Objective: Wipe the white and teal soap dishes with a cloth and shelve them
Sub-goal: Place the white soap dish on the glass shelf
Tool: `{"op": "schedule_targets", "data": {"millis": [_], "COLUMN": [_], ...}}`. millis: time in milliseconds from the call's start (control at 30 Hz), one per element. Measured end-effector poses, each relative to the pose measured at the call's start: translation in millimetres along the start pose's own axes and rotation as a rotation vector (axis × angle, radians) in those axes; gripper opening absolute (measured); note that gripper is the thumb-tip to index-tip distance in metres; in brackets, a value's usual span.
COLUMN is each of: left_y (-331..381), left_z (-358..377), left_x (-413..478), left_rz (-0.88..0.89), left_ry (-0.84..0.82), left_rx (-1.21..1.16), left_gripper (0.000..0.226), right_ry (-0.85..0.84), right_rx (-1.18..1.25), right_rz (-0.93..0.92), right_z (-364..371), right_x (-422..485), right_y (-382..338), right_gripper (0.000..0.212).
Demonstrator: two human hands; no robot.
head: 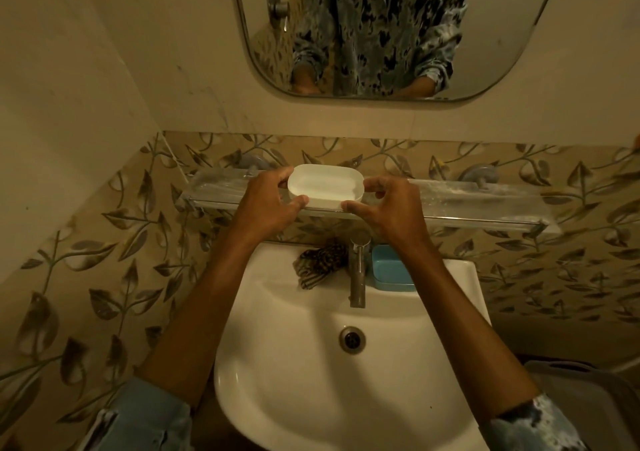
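Note:
The white soap dish (325,184) is an oval tub, held over the middle of the clear glass shelf (485,201). My left hand (268,205) grips its left end and my right hand (388,208) grips its right end, thumbs at the front. I cannot tell if the dish rests on the shelf. The teal soap dish (389,270) sits on the sink's back ledge, right of the tap, partly hidden by my right forearm. A dark patterned cloth (320,262) lies crumpled on the ledge left of the tap.
A white basin (294,346) with a central drain (352,339) is below the shelf. The metal tap (358,270) stands at the ledge's middle. A mirror (381,28) hangs above. A grey bin (595,405) sits at the lower right.

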State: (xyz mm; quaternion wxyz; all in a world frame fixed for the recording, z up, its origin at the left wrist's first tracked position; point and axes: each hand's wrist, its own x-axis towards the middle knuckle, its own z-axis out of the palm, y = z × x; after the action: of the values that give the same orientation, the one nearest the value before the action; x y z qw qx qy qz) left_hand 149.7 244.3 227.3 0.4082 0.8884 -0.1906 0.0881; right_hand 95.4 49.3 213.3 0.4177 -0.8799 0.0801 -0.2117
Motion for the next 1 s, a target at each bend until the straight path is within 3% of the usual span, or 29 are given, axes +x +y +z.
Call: {"op": "schedule_targets", "data": {"millis": [333,433,600,700,800,900,1000], "left_y": [-11.4,-13.7,-23.4,-48.0,-75.7,-95.7,-104.6], "left_z": [4.8,5.8,16.5,35.2,62.3,89.3,114.3], "left_x": [-3.5,-8.6,-42.7,-70.2,-91.4,-97.5,-85.4], "left_rz": [0.043,0.031,0.183,0.227,0.112,-0.005,-0.044], "left_ry": [-0.042,-0.029,0.390,0.493,0.341,0.128,-0.060], "left_rx": [0.045,0.079,0.127,0.168,0.185,0.163,0.188], "left_gripper": [0.052,0.054,0.034,0.019,0.018,0.028,0.041], "right_ry": [-0.063,-0.012,0.281,0.260,0.118,-0.043,-0.179], "right_rx": [-0.017,-0.040,-0.085,-0.128,-0.231,-0.314,-0.372], "right_rz": [0.015,-0.044,-0.385,-0.478,-0.300,-0.055,0.063], "right_z": [-4.7,-4.4,-5.9,-5.0,-1.0,2.6,4.8], "right_x": [0.6,-7.8,-45.3,-66.7,-78.9,-80.2,-73.9], "right_y": [0.8,3.6,28.7,64.6,106.5,142.6,165.2], "right_gripper": [0.053,0.052,0.024,0.011,0.013,0.029,0.039]}}
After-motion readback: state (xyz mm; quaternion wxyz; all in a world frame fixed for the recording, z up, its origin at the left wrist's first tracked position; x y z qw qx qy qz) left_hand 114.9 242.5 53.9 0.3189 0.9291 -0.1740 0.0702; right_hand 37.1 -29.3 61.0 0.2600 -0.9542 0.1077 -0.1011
